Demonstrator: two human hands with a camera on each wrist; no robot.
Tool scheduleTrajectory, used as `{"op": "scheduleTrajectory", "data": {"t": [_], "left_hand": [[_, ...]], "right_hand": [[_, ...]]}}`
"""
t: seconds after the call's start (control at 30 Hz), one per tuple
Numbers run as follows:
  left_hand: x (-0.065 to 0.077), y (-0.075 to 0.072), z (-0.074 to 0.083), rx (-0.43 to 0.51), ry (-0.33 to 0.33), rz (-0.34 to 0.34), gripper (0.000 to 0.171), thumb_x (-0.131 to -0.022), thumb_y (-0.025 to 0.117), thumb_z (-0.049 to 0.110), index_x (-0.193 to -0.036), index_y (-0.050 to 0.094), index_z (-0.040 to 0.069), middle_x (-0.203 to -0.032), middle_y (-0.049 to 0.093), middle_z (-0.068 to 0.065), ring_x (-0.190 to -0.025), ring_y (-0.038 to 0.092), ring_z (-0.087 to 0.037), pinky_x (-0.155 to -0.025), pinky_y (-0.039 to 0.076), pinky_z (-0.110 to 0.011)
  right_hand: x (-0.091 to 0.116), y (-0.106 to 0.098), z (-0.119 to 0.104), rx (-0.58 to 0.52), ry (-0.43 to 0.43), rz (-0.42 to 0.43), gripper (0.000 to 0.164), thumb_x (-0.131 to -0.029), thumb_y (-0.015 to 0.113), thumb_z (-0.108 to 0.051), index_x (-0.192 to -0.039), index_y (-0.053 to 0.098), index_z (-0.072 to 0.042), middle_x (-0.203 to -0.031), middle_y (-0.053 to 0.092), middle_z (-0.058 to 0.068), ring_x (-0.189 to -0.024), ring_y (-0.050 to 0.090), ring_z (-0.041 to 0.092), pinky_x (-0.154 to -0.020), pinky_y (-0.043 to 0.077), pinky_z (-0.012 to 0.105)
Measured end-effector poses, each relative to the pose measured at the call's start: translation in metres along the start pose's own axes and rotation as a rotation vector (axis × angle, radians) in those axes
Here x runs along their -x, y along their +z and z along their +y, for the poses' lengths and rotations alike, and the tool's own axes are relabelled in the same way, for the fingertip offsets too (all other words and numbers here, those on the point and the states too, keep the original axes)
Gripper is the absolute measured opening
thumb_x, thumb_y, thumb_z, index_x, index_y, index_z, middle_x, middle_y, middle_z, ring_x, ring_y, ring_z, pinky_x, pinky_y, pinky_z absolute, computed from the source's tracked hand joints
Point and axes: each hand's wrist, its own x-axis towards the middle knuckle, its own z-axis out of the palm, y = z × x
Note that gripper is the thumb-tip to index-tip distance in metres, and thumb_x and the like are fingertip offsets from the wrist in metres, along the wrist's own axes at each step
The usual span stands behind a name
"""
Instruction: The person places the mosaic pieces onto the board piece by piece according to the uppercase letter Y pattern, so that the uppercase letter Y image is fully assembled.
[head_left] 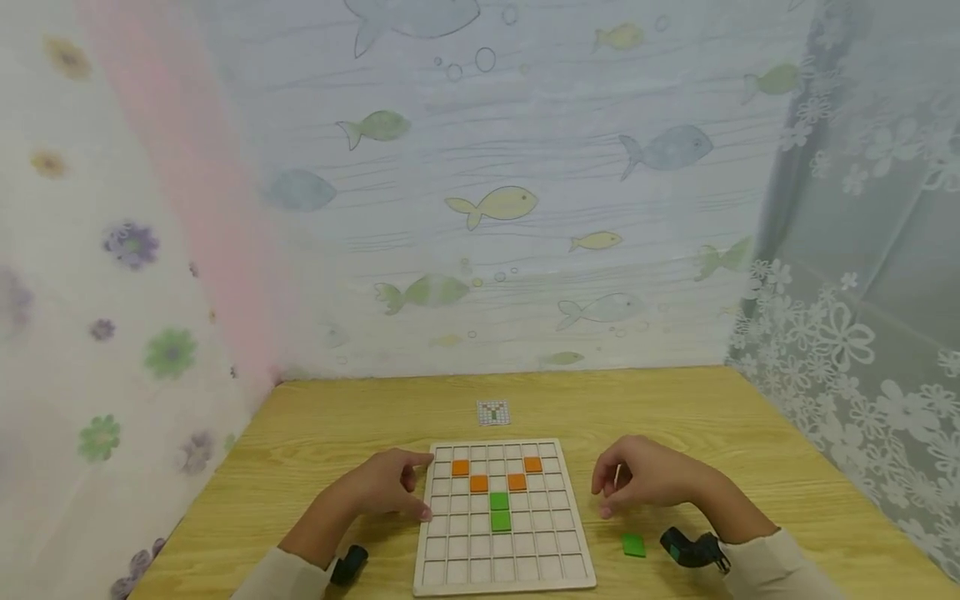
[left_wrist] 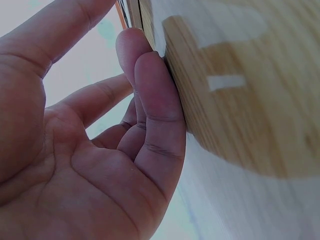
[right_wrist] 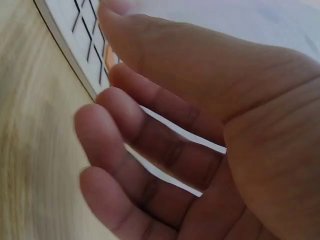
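Note:
A pale wooden grid board (head_left: 504, 590) lies flat on the table. Several orange square tiles (head_left: 478, 483) form two slanting arms on it, with two green tiles (head_left: 500, 521) in a column below, making a Y. At the board's left edge, my left hand (head_left: 386, 485) rests index fingertip and thumb tip; its other fingers bend inward in the left wrist view. My right hand (head_left: 648, 475) hovers right of the board, fingers loosely curled and holding nothing, as the right wrist view shows too. A loose green tile (head_left: 633, 545) lies on the table just below it.
Beyond the board lies a small card (head_left: 492, 412) printed with a Y pattern on a grid. The wooden table (head_left: 337, 408) meets a fish-print curtain (head_left: 495, 275) at the back. Black wrist devices (head_left: 693, 550) sit at both cuffs.

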Motion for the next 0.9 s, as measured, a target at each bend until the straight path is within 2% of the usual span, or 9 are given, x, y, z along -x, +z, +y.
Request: {"op": "scheduleTrajectory", "data": {"t": [0.3,0.6,0.9], "left_hand": [[0.001,-0.001,0.002,0.012,0.003,-0.009,0.089,-0.08,0.091,0.019,-0.155,0.047,0.003,-0.079,0.049,-0.004,-0.065,0.039,-0.018,-0.055,0.035,-0.031],[0.001,0.0,0.002,0.0,-0.011,-0.004,0.089,-0.079,0.092,0.02,-0.155,0.048,0.003,-0.079,0.05,-0.003,-0.066,0.04,-0.017,-0.056,0.035,-0.03],[0.001,0.0,0.002,0.008,0.01,-0.008,0.089,-0.08,0.092,0.019,-0.155,0.047,0.003,-0.077,0.048,-0.003,-0.066,0.039,-0.018,-0.056,0.033,-0.03]], "right_hand": [[0.012,-0.013,0.004,0.018,0.098,-0.054,0.022,-0.081,0.09,-0.021,-0.094,0.075,-0.01,-0.09,0.072,0.005,-0.078,0.067,0.014,-0.069,0.056,0.029],[0.014,-0.009,0.005,-0.027,0.172,-0.117,0.027,-0.075,0.093,-0.016,-0.093,0.075,-0.008,-0.082,0.072,0.004,-0.072,0.068,0.017,-0.065,0.055,0.03],[0.012,-0.001,-0.001,0.008,0.184,-0.101,0.016,-0.074,0.089,-0.005,-0.084,0.078,-0.01,-0.076,0.074,0.002,-0.065,0.068,0.014,-0.062,0.055,0.03]]}}
